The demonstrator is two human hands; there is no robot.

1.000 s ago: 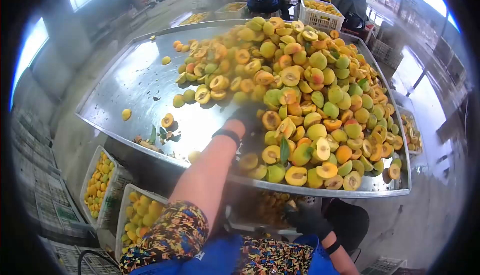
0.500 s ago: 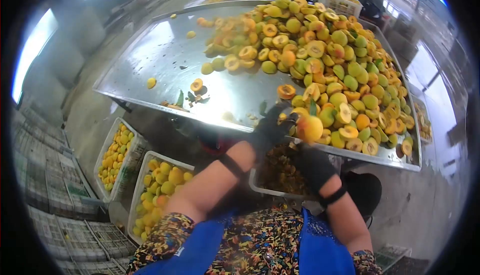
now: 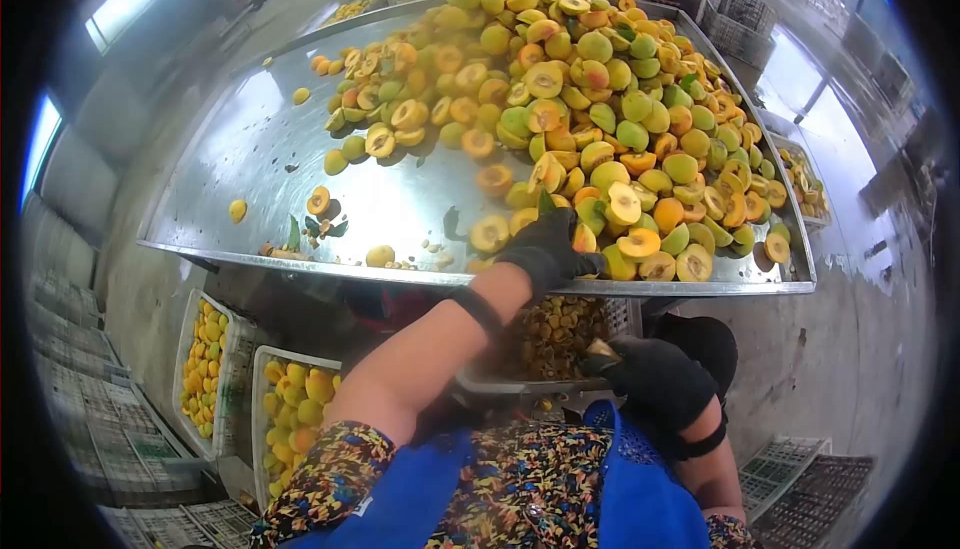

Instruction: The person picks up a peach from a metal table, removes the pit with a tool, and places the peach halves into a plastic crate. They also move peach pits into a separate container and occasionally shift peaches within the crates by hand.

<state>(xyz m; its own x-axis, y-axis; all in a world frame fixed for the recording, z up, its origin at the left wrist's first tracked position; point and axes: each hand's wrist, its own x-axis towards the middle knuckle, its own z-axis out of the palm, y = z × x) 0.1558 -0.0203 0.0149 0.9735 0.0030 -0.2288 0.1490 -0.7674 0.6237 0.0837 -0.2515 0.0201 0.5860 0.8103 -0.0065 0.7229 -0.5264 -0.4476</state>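
The left hand point(image 3: 548, 249) is covering whatever its fingers are touching among the peach halves point(image 3: 600, 129). At lower right, the right hand point(image 3: 655, 379) is gripping a small pale item point(image 3: 601, 348), too small to identify. The tabletop point(image 3: 260, 149) edge is hiding much of the bin of pits point(image 3: 560, 334).

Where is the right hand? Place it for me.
Head view, lower right: the gloved right hand sits below the steel table, under its near edge, at the crate of brownish pits.
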